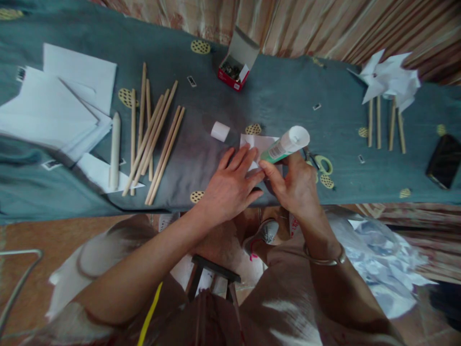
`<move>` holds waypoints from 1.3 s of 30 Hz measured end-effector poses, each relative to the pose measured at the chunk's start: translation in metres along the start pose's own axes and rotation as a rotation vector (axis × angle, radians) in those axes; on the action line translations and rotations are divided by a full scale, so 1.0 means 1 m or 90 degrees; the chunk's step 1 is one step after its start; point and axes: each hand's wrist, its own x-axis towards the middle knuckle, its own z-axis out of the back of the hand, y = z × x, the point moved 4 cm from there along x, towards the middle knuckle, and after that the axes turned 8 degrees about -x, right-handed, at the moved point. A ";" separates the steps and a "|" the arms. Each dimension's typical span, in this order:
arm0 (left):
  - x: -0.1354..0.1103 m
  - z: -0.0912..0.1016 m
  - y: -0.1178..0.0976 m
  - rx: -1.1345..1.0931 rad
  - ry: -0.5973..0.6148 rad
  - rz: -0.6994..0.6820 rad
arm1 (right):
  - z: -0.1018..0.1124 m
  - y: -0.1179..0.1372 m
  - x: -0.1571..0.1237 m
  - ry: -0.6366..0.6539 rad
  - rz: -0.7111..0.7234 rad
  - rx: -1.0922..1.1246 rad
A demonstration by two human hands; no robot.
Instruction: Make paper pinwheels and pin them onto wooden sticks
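My right hand is closed round a white and green glue stick, tilted with its lower end against a small white sheet of paper. Flat on the left part of that sheet lies my left hand, its fingers stretched out and holding nothing. The hands cover much of the paper, and the glue stick's tip is hidden. To the left of the sheet, a white cap rests on its side on the cloth. Scissors with green handles lie just right of my right hand, partly covered by it.
Wooden sticks and a thick pale rod lie on the left, beside white paper sheets. An open red box of small metal pieces stands at the back. Paper pinwheels and a dark phone are on the right.
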 end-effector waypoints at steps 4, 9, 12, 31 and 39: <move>0.000 0.000 0.001 0.003 -0.007 0.001 | 0.001 -0.001 -0.001 -0.017 0.013 0.002; 0.000 -0.001 0.001 0.004 -0.002 -0.005 | 0.000 -0.004 -0.002 -0.017 0.000 0.014; 0.000 -0.001 0.001 0.006 -0.001 -0.005 | -0.001 -0.007 -0.002 -0.029 -0.004 0.027; 0.001 -0.001 0.001 0.004 0.003 0.000 | -0.008 -0.020 0.002 -0.010 -0.107 0.167; 0.001 0.000 0.000 0.000 0.007 0.002 | -0.008 -0.015 0.007 -0.021 -0.101 0.169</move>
